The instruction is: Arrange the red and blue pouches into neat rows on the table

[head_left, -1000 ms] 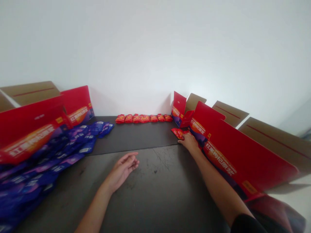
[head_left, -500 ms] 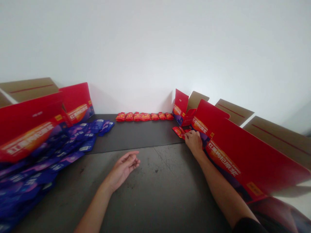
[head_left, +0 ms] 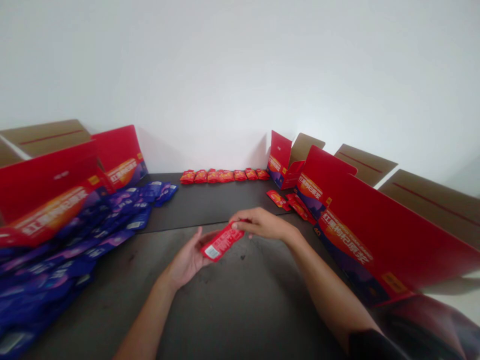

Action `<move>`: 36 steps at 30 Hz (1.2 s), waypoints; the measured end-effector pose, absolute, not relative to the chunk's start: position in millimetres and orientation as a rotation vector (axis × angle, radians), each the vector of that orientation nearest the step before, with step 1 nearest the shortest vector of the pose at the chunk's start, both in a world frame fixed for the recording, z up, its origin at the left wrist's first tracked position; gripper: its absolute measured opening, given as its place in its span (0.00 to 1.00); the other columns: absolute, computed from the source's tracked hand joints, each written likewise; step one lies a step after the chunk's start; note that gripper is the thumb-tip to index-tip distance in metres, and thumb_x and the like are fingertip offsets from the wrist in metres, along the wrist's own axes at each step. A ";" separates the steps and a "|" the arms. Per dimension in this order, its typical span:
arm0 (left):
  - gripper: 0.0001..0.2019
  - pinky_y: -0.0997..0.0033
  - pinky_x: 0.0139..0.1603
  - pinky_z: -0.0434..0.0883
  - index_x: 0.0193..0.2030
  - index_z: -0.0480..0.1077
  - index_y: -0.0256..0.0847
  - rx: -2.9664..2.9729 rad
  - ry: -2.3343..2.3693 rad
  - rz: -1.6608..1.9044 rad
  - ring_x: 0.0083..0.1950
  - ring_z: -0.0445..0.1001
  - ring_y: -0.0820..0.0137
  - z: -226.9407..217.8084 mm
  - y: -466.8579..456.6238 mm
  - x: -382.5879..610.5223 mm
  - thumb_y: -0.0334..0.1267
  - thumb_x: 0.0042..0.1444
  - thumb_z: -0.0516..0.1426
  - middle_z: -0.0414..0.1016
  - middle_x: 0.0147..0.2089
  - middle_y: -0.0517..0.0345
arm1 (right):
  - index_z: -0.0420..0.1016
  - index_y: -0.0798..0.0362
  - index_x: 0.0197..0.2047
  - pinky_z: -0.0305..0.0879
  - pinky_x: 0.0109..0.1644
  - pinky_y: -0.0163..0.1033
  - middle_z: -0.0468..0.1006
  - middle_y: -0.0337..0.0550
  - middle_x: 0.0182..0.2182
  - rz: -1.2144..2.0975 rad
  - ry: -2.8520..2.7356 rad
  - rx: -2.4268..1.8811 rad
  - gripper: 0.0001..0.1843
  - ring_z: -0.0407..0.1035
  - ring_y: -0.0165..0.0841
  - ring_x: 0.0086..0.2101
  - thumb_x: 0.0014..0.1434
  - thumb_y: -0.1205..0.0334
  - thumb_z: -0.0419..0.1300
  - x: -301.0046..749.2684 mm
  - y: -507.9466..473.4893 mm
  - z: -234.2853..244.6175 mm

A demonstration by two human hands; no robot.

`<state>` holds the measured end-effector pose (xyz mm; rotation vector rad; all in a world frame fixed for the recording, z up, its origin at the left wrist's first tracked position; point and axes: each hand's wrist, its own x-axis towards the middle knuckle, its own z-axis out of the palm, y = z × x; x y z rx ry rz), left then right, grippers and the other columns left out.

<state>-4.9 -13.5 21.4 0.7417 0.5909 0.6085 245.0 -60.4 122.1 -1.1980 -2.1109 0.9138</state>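
A small red sachet (head_left: 222, 243) with white print and a barcode label is held slantwise above the dark table. My right hand (head_left: 267, 223) pinches its upper end between thumb and fingers. At its lower end, my left hand (head_left: 188, 261) is open with the thumb raised and apart; its fingers are partly hidden behind the sachet, and the two appear to touch. To the right, a few loose red sachets (head_left: 278, 199) lie beside the red boxes.
Red sachets (head_left: 226, 176) form a row along the wall. Blue sachets (head_left: 67, 270) are heaped at left before open red cartons (head_left: 118, 155). More open red cartons (head_left: 378, 225) line the right side. A seam crosses the dark table (head_left: 232, 315).
My right hand has come from the loose red sachets at right to the middle, bringing one sachet to my left hand. The left hand has turned slightly, its thumb now raised.
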 end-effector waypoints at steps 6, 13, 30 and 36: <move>0.20 0.68 0.37 0.74 0.44 0.80 0.36 0.892 0.543 0.535 0.33 0.80 0.64 19.8 -19.2 -10.1 0.47 0.48 0.70 0.83 0.39 0.45 | 0.80 0.54 0.50 0.69 0.45 0.35 0.77 0.46 0.41 0.880 -2.233 -0.946 0.20 0.72 0.32 0.40 0.71 0.49 0.54 217.1 -46.0 104.8; 0.16 0.73 0.31 0.69 0.36 0.80 0.34 0.895 0.592 0.504 0.30 0.76 0.68 19.6 -19.8 -11.4 0.44 0.45 0.72 0.80 0.32 0.47 | 0.83 0.49 0.50 0.67 0.52 0.37 0.75 0.45 0.43 0.733 -2.068 -0.911 0.17 0.70 0.33 0.46 0.68 0.49 0.58 207.6 -41.9 93.6; 0.19 0.85 0.20 0.58 0.36 0.67 0.40 0.748 0.649 1.074 0.18 0.56 0.86 14.8 -4.3 0.1 0.44 0.48 0.72 0.62 0.23 0.72 | 0.79 0.53 0.48 0.72 0.27 0.27 0.82 0.46 0.38 1.524 -1.533 -1.274 0.23 0.78 0.30 0.32 0.59 0.43 0.65 180.7 -44.3 64.3; 0.20 0.84 0.18 0.52 0.36 0.68 0.39 0.730 0.686 1.135 0.20 0.62 0.85 11.6 -0.8 1.0 0.49 0.49 0.70 0.70 0.32 0.65 | 0.82 0.54 0.44 0.71 0.28 0.26 0.83 0.44 0.35 1.456 -1.349 -1.308 0.19 0.77 0.27 0.30 0.59 0.47 0.67 197.1 -27.3 59.2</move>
